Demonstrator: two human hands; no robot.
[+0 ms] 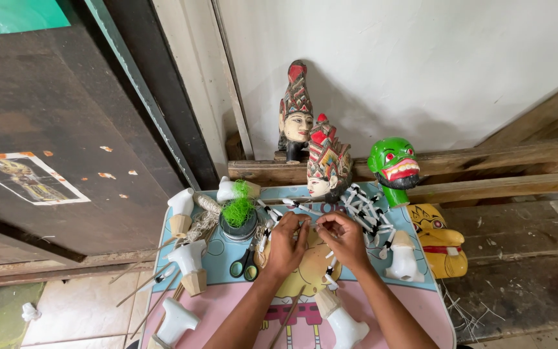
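**Both hands pinch a thin strand at mid-counter**

From my feed, the thing in hand is a thin pale strand (310, 224), hard to make out, which seems to run roughly left to right between the two hands. It sits low over the middle of the counter (421, 284), just above a tan rounded piece (305, 271) that lies under the wrists. The left hand (287, 244) and the right hand (343, 240) meet almost knuckle to knuckle. The fingers (295, 223) of the left hand are pressed together on one end of the strand, and the right hand's fingers are pinched on the other end. Neither hand is clearly nearer; the strand lies right at both sets of fingertips, its long axis across my view. I cannot tell if it is thread or wire.

Just left of the left hand lie green-handled scissors (245, 265), and beyond them a dark round tin with a tuft of green fibre (238, 210). White carved pieces (188, 258) with wooden bases stand along the left edge, and one more white piece (403, 262) stands right of the right hand. A heap of small white and black sticks (366, 210) lies past the fingertips.

Further back, two painted crowned heads (326, 161) lean at the wall, with a green mask head (393, 165) and a yellow mask (440, 242) on the right.
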